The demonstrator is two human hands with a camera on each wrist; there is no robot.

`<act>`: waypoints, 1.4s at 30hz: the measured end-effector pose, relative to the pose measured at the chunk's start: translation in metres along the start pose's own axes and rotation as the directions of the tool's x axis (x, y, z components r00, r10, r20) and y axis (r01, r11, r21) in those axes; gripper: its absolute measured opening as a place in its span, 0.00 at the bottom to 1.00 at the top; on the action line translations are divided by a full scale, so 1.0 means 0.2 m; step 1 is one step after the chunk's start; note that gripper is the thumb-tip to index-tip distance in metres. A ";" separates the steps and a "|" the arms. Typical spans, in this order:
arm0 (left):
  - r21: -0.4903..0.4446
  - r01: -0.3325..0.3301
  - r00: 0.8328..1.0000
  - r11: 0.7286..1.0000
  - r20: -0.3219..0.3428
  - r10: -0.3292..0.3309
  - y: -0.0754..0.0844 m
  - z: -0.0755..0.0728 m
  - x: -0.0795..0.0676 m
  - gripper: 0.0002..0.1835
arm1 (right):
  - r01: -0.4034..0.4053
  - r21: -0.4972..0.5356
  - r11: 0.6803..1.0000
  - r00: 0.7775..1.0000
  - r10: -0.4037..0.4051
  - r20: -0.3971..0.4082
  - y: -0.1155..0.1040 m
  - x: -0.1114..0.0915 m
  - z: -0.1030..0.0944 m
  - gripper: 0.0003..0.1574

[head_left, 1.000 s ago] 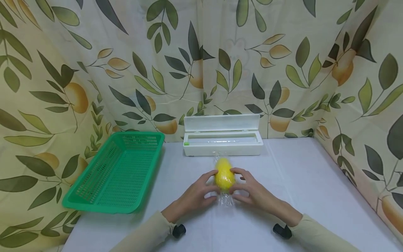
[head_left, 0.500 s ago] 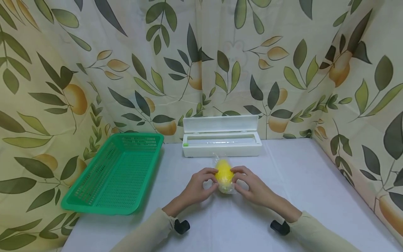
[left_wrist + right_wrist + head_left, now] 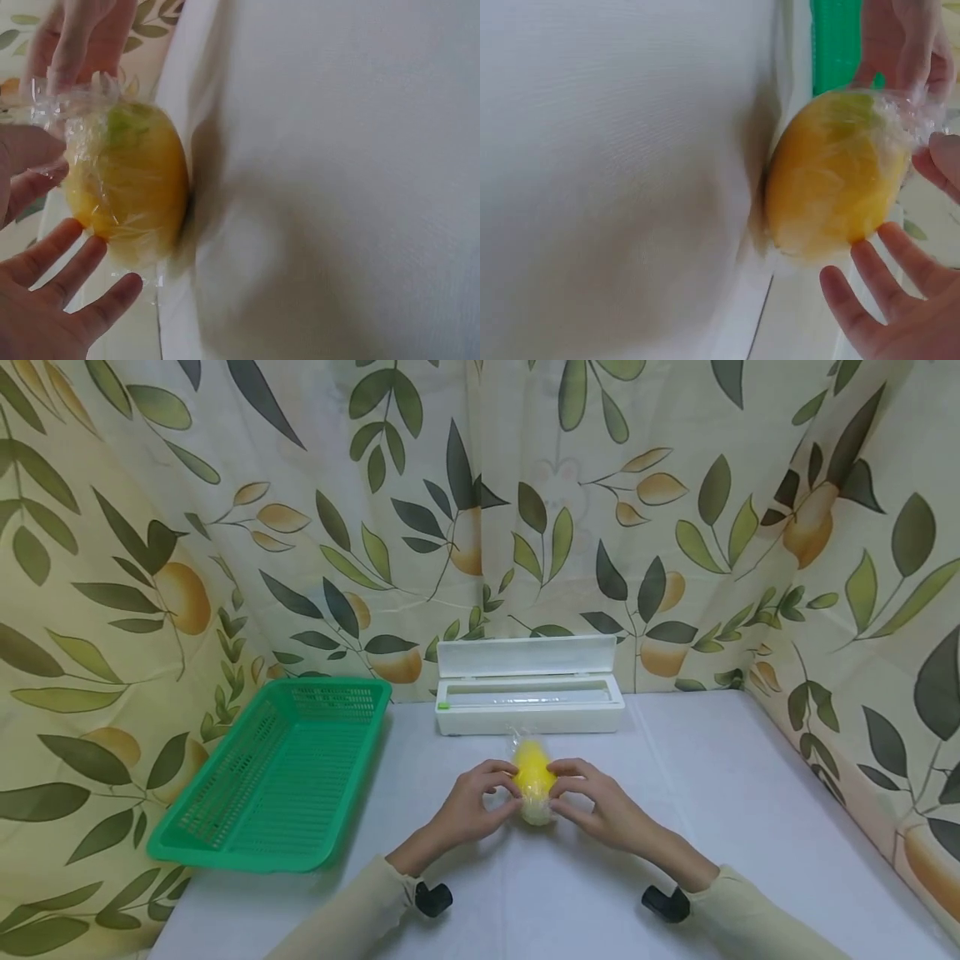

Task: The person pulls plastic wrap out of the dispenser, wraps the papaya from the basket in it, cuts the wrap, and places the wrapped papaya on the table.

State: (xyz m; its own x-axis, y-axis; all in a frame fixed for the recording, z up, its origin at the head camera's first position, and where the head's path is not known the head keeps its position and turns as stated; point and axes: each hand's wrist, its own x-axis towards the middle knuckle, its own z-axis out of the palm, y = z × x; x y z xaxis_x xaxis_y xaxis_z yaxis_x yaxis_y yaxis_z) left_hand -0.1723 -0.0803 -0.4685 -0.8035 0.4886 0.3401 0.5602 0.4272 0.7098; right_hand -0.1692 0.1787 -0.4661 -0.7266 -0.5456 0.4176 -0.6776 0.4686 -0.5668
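Note:
A yellow fruit [image 3: 533, 770] with a green patch at one end lies on the white cloth, wrapped in clear cling film [image 3: 909, 112]. My left hand [image 3: 471, 802] is at the fruit's left side; its thumb and index finger pinch the gathered film at the near end, while the other fingers spread along the fruit. From the right, my right hand [image 3: 606, 808] pinches the film between thumb and index finger, with its remaining fingers extended by the fruit. In both wrist views the film bunches up over the green end, between the two hands.
Behind the fruit stands a white cling film dispenser [image 3: 529, 722], its lid [image 3: 527, 657] raised and a roll inside. A green plastic basket [image 3: 306, 862] sits on the left of the white tablecloth [image 3: 720, 802]. Leaf-patterned curtains [image 3: 540, 552] enclose the back and sides.
The film end that stuck out toward me has been folded up over the fruit's near end. Both hands have gone from touching the fruit's sides to pinching the film there.

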 end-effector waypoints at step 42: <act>0.061 -0.120 0.981 0.991 -0.144 0.127 -0.12 0.05 0.10 0.06 | -0.045 -0.079 0.996 0.989 0.033 -0.146 0.04 0.05 0.05 0.16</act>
State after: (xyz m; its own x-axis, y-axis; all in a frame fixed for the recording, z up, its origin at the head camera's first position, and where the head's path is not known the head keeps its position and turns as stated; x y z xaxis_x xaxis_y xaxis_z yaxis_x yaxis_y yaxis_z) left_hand -0.1992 -0.0722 -0.4845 -0.7462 0.4240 0.5133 0.6635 0.4108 0.6253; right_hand -0.1806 0.1700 -0.4726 -0.7572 -0.4226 0.4980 -0.6513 0.5459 -0.5270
